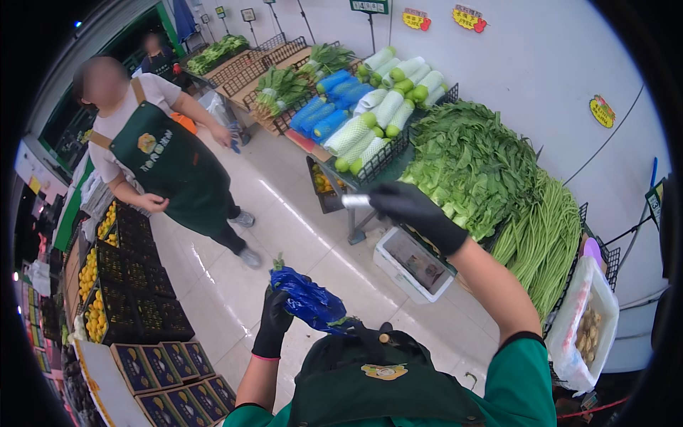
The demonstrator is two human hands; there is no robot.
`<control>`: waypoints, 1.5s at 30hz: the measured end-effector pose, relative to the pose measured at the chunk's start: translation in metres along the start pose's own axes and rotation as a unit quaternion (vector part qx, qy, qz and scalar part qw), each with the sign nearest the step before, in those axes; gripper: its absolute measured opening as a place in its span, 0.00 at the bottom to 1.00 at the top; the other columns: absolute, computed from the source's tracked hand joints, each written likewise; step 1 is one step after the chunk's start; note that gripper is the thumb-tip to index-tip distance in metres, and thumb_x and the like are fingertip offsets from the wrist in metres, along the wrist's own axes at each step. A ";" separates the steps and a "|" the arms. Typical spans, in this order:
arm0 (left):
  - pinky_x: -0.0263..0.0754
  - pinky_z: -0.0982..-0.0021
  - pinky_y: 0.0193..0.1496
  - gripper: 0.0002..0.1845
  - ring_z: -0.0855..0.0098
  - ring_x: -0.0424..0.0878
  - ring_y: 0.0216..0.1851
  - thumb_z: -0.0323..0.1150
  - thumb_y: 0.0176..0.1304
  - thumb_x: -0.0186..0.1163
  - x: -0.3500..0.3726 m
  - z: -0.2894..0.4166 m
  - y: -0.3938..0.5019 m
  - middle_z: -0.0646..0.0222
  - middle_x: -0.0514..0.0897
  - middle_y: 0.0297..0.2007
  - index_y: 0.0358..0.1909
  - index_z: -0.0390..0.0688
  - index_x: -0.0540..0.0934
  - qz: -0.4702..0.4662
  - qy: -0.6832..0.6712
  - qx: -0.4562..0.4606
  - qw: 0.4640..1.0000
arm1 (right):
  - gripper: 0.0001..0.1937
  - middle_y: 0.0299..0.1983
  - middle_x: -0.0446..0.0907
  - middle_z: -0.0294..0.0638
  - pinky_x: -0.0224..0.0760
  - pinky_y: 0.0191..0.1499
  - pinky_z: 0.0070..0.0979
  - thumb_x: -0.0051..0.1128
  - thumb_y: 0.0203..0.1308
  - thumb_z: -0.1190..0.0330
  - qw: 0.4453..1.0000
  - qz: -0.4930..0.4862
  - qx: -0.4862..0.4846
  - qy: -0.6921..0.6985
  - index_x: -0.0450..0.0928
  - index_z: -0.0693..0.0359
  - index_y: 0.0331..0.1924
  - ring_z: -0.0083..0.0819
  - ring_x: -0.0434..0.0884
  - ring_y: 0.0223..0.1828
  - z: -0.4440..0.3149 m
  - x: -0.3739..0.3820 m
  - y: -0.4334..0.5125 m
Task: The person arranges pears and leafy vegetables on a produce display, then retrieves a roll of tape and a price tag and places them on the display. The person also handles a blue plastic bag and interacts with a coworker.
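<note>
My left hand (276, 312), in a black glove, grips one end of a bundle wrapped in blue plastic film (312, 300), in front of my apron. Green leaves stick out at both ends of the bundle. Raised to the right is my right hand (408, 208), also black-gloved, with a blurred silvery-white object (355, 200) with a dark end at its fingers; what it is I cannot tell. Beyond that hand lie leafy greens (475, 155) and long green beans (541, 240) on the stand.
A co-worker in a green apron (176, 160) stands at the left; another person (157, 56) is farther back. Net-wrapped long gourds (381, 115) fill a black crate. A white foam box (413, 264) sits on the floor. Black crates of yellow fruit (139, 277) and printed cartons (171, 373) line the left.
</note>
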State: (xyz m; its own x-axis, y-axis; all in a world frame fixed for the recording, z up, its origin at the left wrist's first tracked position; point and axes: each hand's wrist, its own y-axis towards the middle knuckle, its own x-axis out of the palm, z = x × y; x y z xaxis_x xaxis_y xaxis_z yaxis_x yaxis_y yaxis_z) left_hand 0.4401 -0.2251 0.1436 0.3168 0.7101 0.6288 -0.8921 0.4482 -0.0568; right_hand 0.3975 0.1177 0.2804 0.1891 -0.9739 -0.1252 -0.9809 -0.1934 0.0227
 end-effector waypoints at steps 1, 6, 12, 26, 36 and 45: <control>0.75 0.52 0.59 0.30 0.52 0.80 0.53 0.40 0.58 0.65 0.001 0.001 -0.001 0.49 0.79 0.50 0.59 0.35 0.68 -0.005 -0.008 0.003 1.000 | 0.20 0.28 0.79 0.36 0.66 0.25 0.17 0.55 0.63 0.58 0.999 0.007 0.037 0.002 0.78 0.68 0.49 0.18 0.75 0.23 0.000 0.008 0.028; 0.76 0.54 0.58 0.30 0.54 0.81 0.53 0.40 0.57 0.66 0.010 0.003 -0.011 0.50 0.80 0.50 0.57 0.35 0.69 -0.004 0.003 -0.023 1.000 | 0.22 0.31 0.82 0.39 0.70 0.27 0.17 0.56 0.63 0.56 0.998 -0.016 0.052 0.036 0.76 0.68 0.49 0.21 0.81 0.30 0.010 0.036 0.105; 0.75 0.55 0.59 0.29 0.56 0.80 0.53 0.41 0.57 0.64 0.001 0.000 -0.025 0.51 0.80 0.50 0.56 0.35 0.70 0.031 0.017 -0.023 0.999 | 0.21 0.30 0.82 0.42 0.71 0.27 0.18 0.56 0.62 0.56 0.998 -0.006 0.030 0.047 0.76 0.68 0.44 0.23 0.80 0.25 0.027 0.054 0.128; 0.74 0.52 0.59 0.30 0.52 0.80 0.52 0.44 0.61 0.60 0.013 -0.026 0.003 0.49 0.79 0.50 0.60 0.37 0.67 -0.080 0.050 -0.022 0.995 | 0.18 0.28 0.81 0.40 0.72 0.26 0.23 0.58 0.56 0.55 0.996 0.049 -0.015 0.069 0.79 0.63 0.35 0.24 0.80 0.25 0.049 0.068 0.127; 0.71 0.58 0.57 0.14 0.60 0.79 0.49 0.33 0.63 0.51 0.047 -0.069 0.035 0.55 0.80 0.47 0.45 0.34 0.78 -0.108 0.407 0.173 0.890 | 0.65 0.71 0.56 0.61 0.57 0.70 0.38 0.70 0.49 0.43 0.994 -0.109 0.021 -0.017 0.26 0.54 0.76 0.47 0.62 0.71 0.097 0.088 -0.066; 0.71 0.60 0.57 0.23 0.59 0.76 0.55 0.31 0.61 0.60 0.146 -0.121 0.067 0.53 0.78 0.54 0.57 0.34 0.71 -0.232 0.377 -0.022 0.896 | 0.34 0.54 0.77 0.46 0.67 0.56 0.25 0.70 0.51 0.64 0.971 0.021 0.113 0.209 0.67 0.66 0.62 0.29 0.75 0.54 0.138 0.036 -0.168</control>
State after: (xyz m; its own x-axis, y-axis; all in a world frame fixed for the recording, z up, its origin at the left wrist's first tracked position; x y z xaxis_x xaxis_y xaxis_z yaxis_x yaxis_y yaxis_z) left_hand 0.4654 -0.0252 0.1378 0.7935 0.5988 -0.1086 -0.5990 0.8000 0.0344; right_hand 0.5629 0.1320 0.1349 0.1047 -0.9529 0.2848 -0.9641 -0.1675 -0.2060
